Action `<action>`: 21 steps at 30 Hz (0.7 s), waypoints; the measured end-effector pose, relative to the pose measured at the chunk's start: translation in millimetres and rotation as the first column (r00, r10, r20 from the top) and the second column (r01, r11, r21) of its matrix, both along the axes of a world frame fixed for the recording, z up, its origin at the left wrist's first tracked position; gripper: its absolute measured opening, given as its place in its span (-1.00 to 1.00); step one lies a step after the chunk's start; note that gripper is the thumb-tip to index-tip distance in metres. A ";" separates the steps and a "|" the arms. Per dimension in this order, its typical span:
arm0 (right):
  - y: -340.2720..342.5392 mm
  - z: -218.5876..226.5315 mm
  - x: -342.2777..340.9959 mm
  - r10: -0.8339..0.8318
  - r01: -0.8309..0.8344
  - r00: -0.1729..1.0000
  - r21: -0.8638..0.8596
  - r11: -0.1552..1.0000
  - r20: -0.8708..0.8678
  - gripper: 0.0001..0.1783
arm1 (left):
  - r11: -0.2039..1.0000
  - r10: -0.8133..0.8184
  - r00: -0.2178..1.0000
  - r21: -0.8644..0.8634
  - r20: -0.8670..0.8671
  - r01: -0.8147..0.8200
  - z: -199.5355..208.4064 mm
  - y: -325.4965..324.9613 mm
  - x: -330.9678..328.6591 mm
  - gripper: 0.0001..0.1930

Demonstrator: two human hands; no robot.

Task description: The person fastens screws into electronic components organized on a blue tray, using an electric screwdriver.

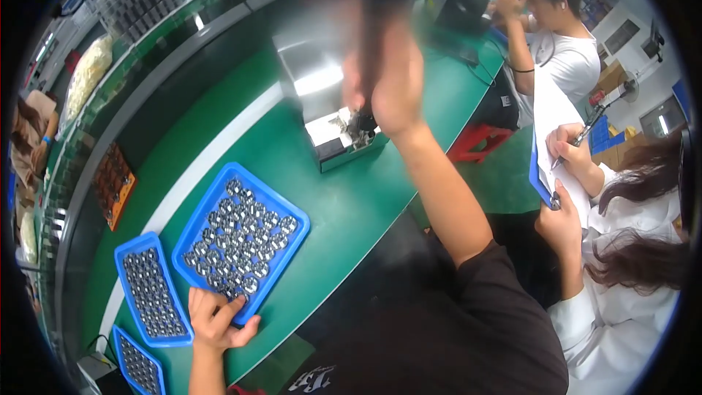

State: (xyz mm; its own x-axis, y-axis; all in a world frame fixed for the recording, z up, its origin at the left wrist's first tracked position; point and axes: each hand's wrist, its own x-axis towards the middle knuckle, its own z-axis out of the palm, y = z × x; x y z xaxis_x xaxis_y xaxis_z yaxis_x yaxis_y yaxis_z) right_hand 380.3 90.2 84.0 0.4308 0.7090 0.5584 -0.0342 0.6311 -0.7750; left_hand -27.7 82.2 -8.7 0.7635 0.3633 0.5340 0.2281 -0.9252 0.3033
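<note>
My left hand (219,320) rests at the near corner of a blue tray (289,260). Its fingers are bent and the thumb stands apart, with a fingertip at the small round black-and-silver parts (245,238) spread inside; I see nothing gripped in it. Raised over the bench, my right hand (398,84) is closed around a dark upright handle (376,36), blurred by motion, its kind unclear. Behind and below that hand stands a silver metal box-shaped fixture (311,77), with a lit white area and small metal pieces at its base, partly hidden by the hand.
Two smaller blue trays of similar parts, a middle one (186,333) and a near one (139,362), sit left on the green bench (329,208). An orange rack (117,190) lies farther back. At right, a person writes on a clipboard (540,175); another sits beyond, near a red stool (475,143).
</note>
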 end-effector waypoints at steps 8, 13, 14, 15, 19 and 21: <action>-21.8 12.8 -41.3 0.110 -0.115 0.993 -0.109 0.987 -0.048 0.04 | 1.000 0.018 0.999 0.000 -0.043 -0.018 -1.9 1.9 -10.3 -0.63; -29.2 15.0 -80.6 0.440 -0.435 0.895 0.084 0.897 -0.069 0.12 | 0.998 -0.025 0.999 -0.056 0.048 0.028 0.0 8.6 -1.0 -0.67; -26.9 12.2 -90.8 0.498 -0.491 0.867 0.114 0.864 -0.039 0.12 | 0.997 -0.026 0.999 -0.071 0.040 0.029 0.7 8.5 -4.2 -0.67; -28.5 16.2 -103.9 0.541 -0.539 0.840 0.045 0.841 -0.042 0.13 | 0.997 -0.018 0.998 -0.075 0.064 0.023 0.3 8.4 -7.4 -0.66; -13.7 4.5 -141.9 0.691 -0.685 0.719 0.092 0.723 -0.078 0.14 | 0.994 0.081 0.981 -0.093 0.178 -0.065 1.5 5.1 -13.8 -0.67; -3.9 -6.8 -160.5 0.746 -0.732 0.647 0.142 0.666 -0.159 0.18 | 0.990 0.113 0.976 -0.099 0.186 -0.095 2.3 2.6 -18.0 -0.67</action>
